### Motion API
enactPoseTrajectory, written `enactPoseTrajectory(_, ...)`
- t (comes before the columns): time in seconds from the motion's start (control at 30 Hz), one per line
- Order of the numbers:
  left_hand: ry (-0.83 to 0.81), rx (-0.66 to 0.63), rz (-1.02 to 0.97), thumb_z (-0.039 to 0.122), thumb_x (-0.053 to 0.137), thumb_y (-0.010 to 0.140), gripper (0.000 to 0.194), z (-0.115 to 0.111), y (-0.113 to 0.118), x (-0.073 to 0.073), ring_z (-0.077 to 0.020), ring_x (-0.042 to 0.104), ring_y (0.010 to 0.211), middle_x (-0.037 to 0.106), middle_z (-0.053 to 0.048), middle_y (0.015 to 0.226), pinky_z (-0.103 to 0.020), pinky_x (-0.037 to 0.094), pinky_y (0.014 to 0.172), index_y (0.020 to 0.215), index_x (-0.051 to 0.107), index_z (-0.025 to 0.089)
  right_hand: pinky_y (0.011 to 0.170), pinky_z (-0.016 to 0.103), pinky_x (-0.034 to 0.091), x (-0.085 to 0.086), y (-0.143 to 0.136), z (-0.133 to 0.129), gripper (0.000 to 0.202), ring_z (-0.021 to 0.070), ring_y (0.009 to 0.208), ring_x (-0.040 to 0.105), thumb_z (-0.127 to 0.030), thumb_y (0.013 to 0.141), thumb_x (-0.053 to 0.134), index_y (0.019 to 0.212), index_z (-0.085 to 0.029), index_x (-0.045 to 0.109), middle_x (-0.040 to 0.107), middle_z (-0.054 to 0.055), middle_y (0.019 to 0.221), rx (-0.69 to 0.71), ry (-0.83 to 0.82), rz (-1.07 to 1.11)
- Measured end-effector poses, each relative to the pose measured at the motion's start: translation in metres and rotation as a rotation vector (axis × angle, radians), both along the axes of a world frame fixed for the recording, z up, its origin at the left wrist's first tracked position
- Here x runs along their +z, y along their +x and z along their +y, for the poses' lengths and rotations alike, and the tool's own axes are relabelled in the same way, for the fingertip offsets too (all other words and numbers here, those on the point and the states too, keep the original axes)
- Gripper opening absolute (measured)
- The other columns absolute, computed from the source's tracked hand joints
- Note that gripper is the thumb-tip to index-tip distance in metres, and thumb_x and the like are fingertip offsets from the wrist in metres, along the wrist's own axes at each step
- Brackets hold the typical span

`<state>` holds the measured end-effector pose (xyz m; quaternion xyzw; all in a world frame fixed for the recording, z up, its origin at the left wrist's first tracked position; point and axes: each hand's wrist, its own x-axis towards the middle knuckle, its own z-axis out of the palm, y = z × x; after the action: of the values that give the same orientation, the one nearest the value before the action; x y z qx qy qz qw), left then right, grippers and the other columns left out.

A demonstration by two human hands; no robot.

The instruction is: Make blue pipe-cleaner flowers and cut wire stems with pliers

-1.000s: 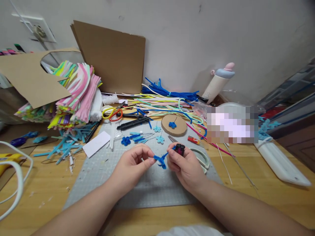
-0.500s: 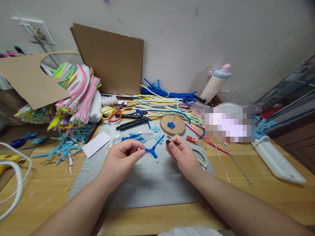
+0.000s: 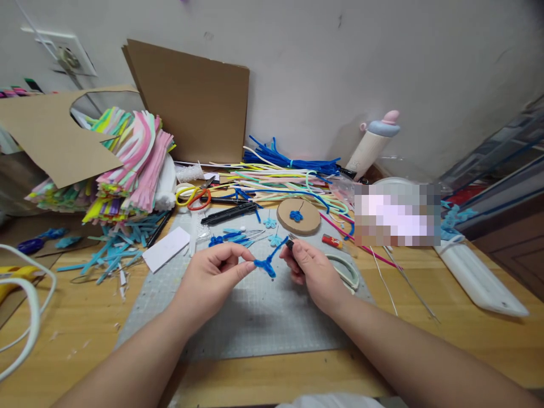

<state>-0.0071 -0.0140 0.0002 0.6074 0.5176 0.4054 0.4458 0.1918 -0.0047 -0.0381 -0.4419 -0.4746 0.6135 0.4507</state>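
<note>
Between thumb and forefinger, my left hand (image 3: 216, 280) pinches a bent blue pipe cleaner piece (image 3: 266, 265) above the grey cutting mat (image 3: 255, 328). One arm of that piece slants up to the right. My right hand (image 3: 313, 272) is closed around a small black-handled tool (image 3: 289, 243); its metal tip is small and hard to make out, right by the end of the blue arm. Behind the hands, a blue flower (image 3: 296, 215) rests on a round cardboard disc (image 3: 312, 225). Light blue flowers (image 3: 274, 241) lie on the mat.
Scissors (image 3: 199, 198), a black utility knife (image 3: 229, 214) and a white card (image 3: 165, 250) lie behind my left hand. A red battery-like cylinder (image 3: 332, 241) and a pale green tape ring (image 3: 352, 275) are beside my right. Colourful pipe cleaners (image 3: 289, 181) line the back.
The blue piece has moved slightly right and down with my left hand. My right hand has turned a little, and the tool now meets or nearly meets the tip of the blue arm.
</note>
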Motion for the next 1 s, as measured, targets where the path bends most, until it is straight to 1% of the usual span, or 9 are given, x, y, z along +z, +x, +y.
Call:
enactPoseTrajectory(0.17,-0.027,-0.019,0.026,0.037,0.063,0.074,0.021,-0.0007,-0.0003,0.0005,-0.008,0.03,0.049,0.033,0.007,0.051,-0.021,0.024,0.048,0.078,0.064,0.017,0.041,0.021,0.019,-0.0047,0.0031,0.0012,0.04,0.0077,0.047,0.028,-0.059,0.081,0.051,0.08,-0.019,0.058,0.031,-0.005,0.056,0.024,0.079,-0.059)
enactPoseTrajectory(0.27,-0.039,-0.019,0.026,0.037,0.063,0.074,0.022,-0.001,0.0001,0.0019,-0.0079,0.03,0.049,0.033,0.007,0.052,-0.021,0.024,0.048,0.078,0.063,0.016,0.043,0.022,0.019,-0.0055,0.0046,0.0006,0.038,0.0082,0.047,0.028,-0.056,0.083,0.051,0.08,-0.019,0.06,0.031,-0.005,0.056,0.011,0.117,-0.083)
enactPoseTrajectory(0.4,-0.074,-0.026,0.006,0.037,0.063,0.073,0.022,-0.0014,0.0006,0.002,-0.0079,0.03,0.05,0.033,0.007,0.052,-0.021,0.023,0.048,0.077,0.062,0.016,0.045,0.024,0.018,-0.003,0.0047,-0.0012,0.031,0.0092,0.049,0.028,-0.046,0.085,0.05,0.076,-0.018,0.06,0.033,-0.004,0.055,-0.057,0.133,-0.079)
enactPoseTrajectory(0.53,-0.117,-0.059,-0.025,0.038,0.064,0.073,0.021,-0.0019,0.0013,-0.0011,-0.0082,0.03,0.051,0.034,0.007,0.054,-0.021,0.023,0.049,0.077,0.062,0.017,0.044,0.023,0.018,-0.0001,0.0018,-0.0018,0.014,0.0085,0.049,0.026,-0.033,0.079,0.057,0.084,-0.021,0.052,0.038,-0.006,0.058,-0.104,0.144,0.034)
enactPoseTrajectory(0.6,-0.133,-0.073,-0.025,0.038,0.064,0.073,0.022,-0.0024,0.0016,-0.0024,-0.0083,0.03,0.051,0.034,0.007,0.054,-0.021,0.023,0.05,0.077,0.062,0.017,0.044,0.022,0.018,0.0009,0.0001,-0.0021,0.015,0.008,0.049,0.026,-0.029,0.077,0.058,0.083,-0.022,0.046,0.039,-0.006,0.06,-0.123,0.155,0.081)
enactPoseTrajectory(0.73,-0.134,-0.086,-0.024,0.038,0.064,0.073,0.022,-0.003,0.0019,-0.003,-0.0084,0.03,0.051,0.034,0.006,0.054,-0.021,0.023,0.05,0.076,0.061,0.017,0.044,0.022,0.018,0.002,-0.0017,-0.0036,0.02,0.0076,0.049,0.027,-0.025,0.077,0.057,0.076,-0.023,0.037,0.037,-0.007,0.06,-0.148,0.188,0.105)
enactPoseTrajectory(0.83,-0.139,-0.093,-0.032,0.038,0.064,0.073,0.022,-0.0025,0.0024,-0.0027,-0.0084,0.03,0.051,0.035,0.006,0.055,-0.022,0.023,0.05,0.076,0.061,0.017,0.044,0.021,0.018,0.0024,-0.0021,-0.0047,0.023,0.0075,0.05,0.027,-0.024,0.077,0.057,0.075,-0.023,0.034,0.035,-0.007,0.061,-0.146,0.195,0.122)
enactPoseTrajectory(1.0,-0.146,-0.096,-0.035,0.037,0.064,0.073,0.021,-0.0017,0.0034,-0.0025,-0.0086,0.03,0.051,0.035,0.006,0.054,-0.022,0.023,0.05,0.076,0.061,0.017,0.045,0.021,0.019,0.0025,-0.0026,-0.0051,0.023,0.0076,0.051,0.028,-0.022,0.078,0.056,0.075,-0.023,0.033,0.032,-0.008,0.061,-0.147,0.211,0.132)
